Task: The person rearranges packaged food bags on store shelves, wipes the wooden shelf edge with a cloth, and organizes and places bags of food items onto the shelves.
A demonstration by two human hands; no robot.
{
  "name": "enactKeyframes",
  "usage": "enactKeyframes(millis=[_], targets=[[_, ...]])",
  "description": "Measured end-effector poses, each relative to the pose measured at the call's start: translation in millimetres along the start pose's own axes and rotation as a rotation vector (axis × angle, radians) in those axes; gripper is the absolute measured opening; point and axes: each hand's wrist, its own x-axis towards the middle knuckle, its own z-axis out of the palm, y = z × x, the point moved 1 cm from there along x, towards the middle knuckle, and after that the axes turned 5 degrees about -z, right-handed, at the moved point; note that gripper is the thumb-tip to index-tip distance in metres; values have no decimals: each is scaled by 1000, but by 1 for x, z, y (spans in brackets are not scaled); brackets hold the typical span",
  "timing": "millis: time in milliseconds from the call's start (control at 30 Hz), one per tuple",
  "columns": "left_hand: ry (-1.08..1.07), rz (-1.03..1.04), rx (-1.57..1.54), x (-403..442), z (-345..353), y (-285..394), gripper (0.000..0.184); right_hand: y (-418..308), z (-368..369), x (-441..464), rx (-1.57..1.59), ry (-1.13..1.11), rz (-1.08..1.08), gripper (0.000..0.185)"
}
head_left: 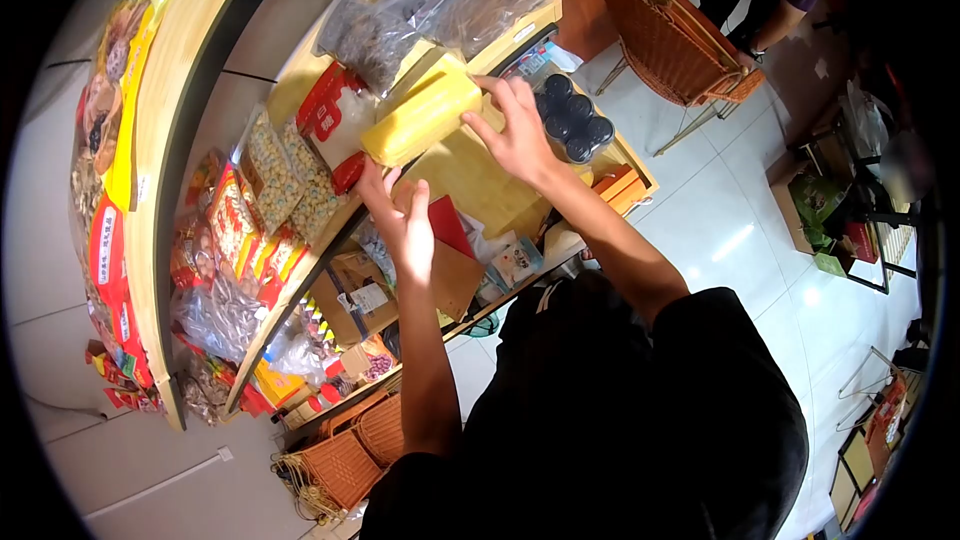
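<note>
A yellow, glossy, block-shaped package (425,115) is held at a tilt between both hands over the wooden shelf. My right hand (512,130) grips its right end with thumb and fingers. At the lower left end, my left hand (403,225) has its fingertips against the package's corner, its thumb standing apart. A red round lid (347,172) shows just beside the left fingertips. Behind the package lies a red-and-white bag (332,110) with Chinese characters. Large clear plastic bags of dark dried goods (430,10) rest at the shelf's far end.
Bags of pale popcorn-like pieces (270,175) and red snack packs (240,230) fill the left side. Dark-lidded jars (572,115) stand right of my right hand. Below are a cardboard box (355,290) and a wicker chair (350,450). Another person (770,0) is by a wicker chair (665,35).
</note>
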Motion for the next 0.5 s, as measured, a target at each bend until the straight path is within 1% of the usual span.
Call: enactKeyframes(millis=[33, 67, 100, 167, 200, 233, 300, 333, 367, 433, 500], targets=[[15, 28, 59, -6, 1, 0, 67, 3, -1, -5, -134, 43, -73, 57], [27, 42, 74, -14, 2, 1, 68, 5, -1, -13, -129, 57, -92, 53], [27, 40, 72, -19, 1, -2, 68, 8, 0, -22, -131, 55, -92, 53], [26, 22, 54, -29, 0, -12, 69, 13, 3, -42, 176, 30, 33, 48], [33, 3, 64, -32, 0, -11, 69, 7, 5, -52, 456, 68, 176, 45], [38, -6, 60, -34, -2, -18, 69, 4, 2, -60, 453, 58, 180, 45], [41, 43, 133, -43, -6, -27, 68, 0, -6, -77, 578, 2, 368, 44], [63, 23, 23, -51, -6, -26, 66, -5, -12, -84, 591, -36, 437, 41], [74, 35, -66, -55, -6, -25, 60, -6, -14, -91, 586, -46, 451, 41], [-22, -45, -136, -59, -12, -34, 54, -10, -17, -101, 843, -60, 531, 35], [-47, -283, -345, -70, -9, -32, 50, -13, -19, -111, 849, -61, 559, 32]])
